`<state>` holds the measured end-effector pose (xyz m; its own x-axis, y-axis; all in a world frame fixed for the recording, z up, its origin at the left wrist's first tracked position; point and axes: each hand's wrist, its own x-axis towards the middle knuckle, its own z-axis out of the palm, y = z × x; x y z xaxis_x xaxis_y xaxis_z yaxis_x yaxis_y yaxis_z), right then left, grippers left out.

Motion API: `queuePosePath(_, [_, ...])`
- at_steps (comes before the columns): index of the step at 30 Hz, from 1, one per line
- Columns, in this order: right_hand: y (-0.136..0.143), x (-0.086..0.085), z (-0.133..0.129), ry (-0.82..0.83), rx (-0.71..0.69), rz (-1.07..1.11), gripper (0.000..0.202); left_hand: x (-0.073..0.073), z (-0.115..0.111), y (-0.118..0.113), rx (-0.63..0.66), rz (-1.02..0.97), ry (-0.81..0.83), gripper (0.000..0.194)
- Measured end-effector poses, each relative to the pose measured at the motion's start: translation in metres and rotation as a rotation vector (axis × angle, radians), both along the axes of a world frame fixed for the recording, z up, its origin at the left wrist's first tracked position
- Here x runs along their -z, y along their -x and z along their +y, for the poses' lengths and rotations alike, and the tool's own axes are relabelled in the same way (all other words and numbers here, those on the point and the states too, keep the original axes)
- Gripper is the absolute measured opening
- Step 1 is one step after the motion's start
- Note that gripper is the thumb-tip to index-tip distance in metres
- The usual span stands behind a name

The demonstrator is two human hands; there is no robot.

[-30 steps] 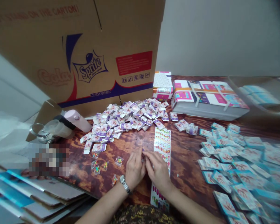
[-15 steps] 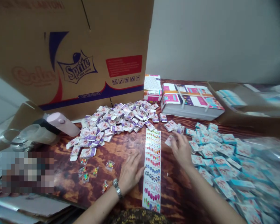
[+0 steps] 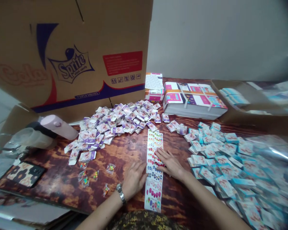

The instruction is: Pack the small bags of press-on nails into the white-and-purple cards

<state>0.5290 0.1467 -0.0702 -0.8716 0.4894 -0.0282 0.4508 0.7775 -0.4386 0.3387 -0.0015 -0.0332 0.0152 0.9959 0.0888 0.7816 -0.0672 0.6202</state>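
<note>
A long strip of colourful nail stickers [image 3: 154, 193] lies lengthwise on the table in front of me. My right hand [image 3: 171, 164] rests across its middle from the right, fingers stretched out and covering part of the printed rows. Against the strip's left edge lies my left hand [image 3: 134, 179], palm down with fingers loosely extended and a metal watch [image 3: 120, 193] on the wrist. Little candy packets [image 3: 111, 168] are scattered left of that hand. Beyond the strip spreads a heap of small purple-and-white boxes [image 3: 118, 119]. To the right is a pile of blue-and-white boxes [image 3: 227, 159].
A large cardboard carton [image 3: 86, 48] stands at the back left. Strapped printed sheets [image 3: 194, 100] lie at the back, beside an open cardboard box [image 3: 220, 95]. On the left are a pale bottle [image 3: 59, 127], a clear jug [image 3: 28, 137] and a phone [image 3: 24, 174].
My right hand has left a small box near the blue-and-white pile and moved left onto the sticker strip. My left hand stays by the strip's edge. The view has shifted slightly.
</note>
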Motion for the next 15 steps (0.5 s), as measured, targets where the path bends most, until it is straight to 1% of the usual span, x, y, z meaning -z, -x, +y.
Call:
queuePosePath(2, [0.001,-0.008,-0.004,0.034,0.027,0.072,0.039,-0.001,0.004,-0.001,0.017,-0.038,0.001,0.041])
queuePosePath(3, [0.002,-0.016,-0.007,0.076,0.041,0.105,0.033,-0.002,0.007,-0.002,0.029,-0.051,-0.008,0.046])
queuePosePath(4, [0.004,-0.026,-0.009,0.132,0.05,0.136,0.029,-0.003,0.01,-0.002,0.043,-0.061,-0.021,0.054])
queuePosePath(6, [0.01,-0.052,-0.013,0.27,0.059,0.183,0.026,-0.005,0.015,-0.001,0.065,-0.078,-0.054,0.072])
queuePosePath(7, [0.013,-0.066,-0.014,0.323,0.041,0.213,0.025,-0.006,0.017,-0.001,0.067,-0.095,-0.066,0.076])
queuePosePath(8, [0.016,-0.08,-0.014,0.351,0.038,0.257,0.024,-0.007,0.019,-0.001,0.054,-0.123,-0.068,0.071])
queuePosePath(9, [0.019,-0.092,-0.015,0.342,0.061,0.3,0.023,-0.007,0.02,-0.002,0.026,-0.166,-0.054,0.059])
queuePosePath(11, [0.024,-0.108,-0.016,0.233,0.133,0.388,0.021,-0.007,0.022,-0.002,-0.065,-0.294,0.003,0.03])
queuePosePath(12, [0.026,-0.112,-0.018,0.159,0.151,0.42,0.021,-0.007,0.022,-0.002,-0.12,-0.383,0.038,0.023])
queuePosePath(13, [0.028,-0.114,-0.022,0.087,0.142,0.438,0.022,-0.007,0.022,-0.002,-0.169,-0.496,0.071,0.022])
queuePosePath(14, [0.029,-0.113,-0.027,0.028,0.102,0.439,0.023,-0.007,0.023,-0.001,-0.207,-0.632,0.104,0.022])
queuePosePath(15, [0.03,-0.112,-0.034,-0.013,0.035,0.42,0.025,-0.008,0.023,-0.001,-0.239,-0.787,0.134,0.023])
